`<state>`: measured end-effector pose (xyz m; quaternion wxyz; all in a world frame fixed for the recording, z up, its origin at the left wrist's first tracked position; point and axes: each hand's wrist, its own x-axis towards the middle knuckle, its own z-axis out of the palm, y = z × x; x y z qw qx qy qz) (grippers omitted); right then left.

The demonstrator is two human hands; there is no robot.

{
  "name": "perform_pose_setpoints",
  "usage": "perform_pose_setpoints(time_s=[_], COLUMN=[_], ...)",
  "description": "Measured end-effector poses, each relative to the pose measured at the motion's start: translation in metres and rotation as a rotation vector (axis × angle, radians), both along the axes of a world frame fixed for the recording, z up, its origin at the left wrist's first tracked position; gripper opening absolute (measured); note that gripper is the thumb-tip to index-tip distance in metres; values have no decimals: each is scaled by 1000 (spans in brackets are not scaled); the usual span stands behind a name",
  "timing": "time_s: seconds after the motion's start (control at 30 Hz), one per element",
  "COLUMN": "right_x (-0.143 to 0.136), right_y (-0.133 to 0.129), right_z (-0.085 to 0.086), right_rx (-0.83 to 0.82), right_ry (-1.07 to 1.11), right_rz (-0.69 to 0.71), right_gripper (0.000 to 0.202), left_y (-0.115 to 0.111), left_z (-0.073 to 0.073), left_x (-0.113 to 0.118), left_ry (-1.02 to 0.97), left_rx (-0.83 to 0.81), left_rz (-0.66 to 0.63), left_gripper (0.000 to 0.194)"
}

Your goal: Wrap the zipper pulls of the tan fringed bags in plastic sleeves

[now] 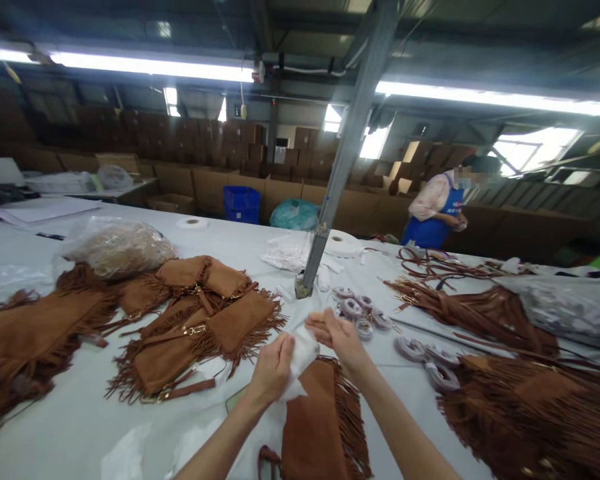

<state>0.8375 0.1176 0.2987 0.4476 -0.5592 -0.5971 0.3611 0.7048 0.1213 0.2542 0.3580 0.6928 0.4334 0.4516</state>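
Observation:
My left hand is closed on a crumpled piece of thin white paper, thumb on top. My right hand is at the paper's right edge, its fingers stretched out and close together; whether it touches the paper is hard to tell. Just below both hands lies a brown suede fringed bag, its fringe on the right side. More white paper is spread to its left, and the corner of a greenish flat object shows by my left forearm.
Brown fringed bags lie piled at left, beside a filled clear plastic bag. Wrapped coiled straps, loose brown straps and more fringe are at right. A metal post rises mid-table. Behind stands a person in a blue apron.

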Motion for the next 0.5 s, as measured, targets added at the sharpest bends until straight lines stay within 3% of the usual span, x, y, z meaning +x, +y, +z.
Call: perform_pose_setpoints(time_s=[0.2,0.4,0.5], right_x=[-54,-76,-94], right_y=[-14,-11,-10], right_z=[-13,-8,-3], right_rx=[76,92,30], right_ry=[81,261,309], right_rz=[-123,-74,-101], right_gripper=[58,55,60], left_y=[-14,-24,-22], left_z=[5,11,16], left_x=[-12,-28,-36], left_ry=[5,-107,-364], left_rx=[29,-24,-163], left_rz=[-30,-34,-41], left_gripper=[25,25,20])
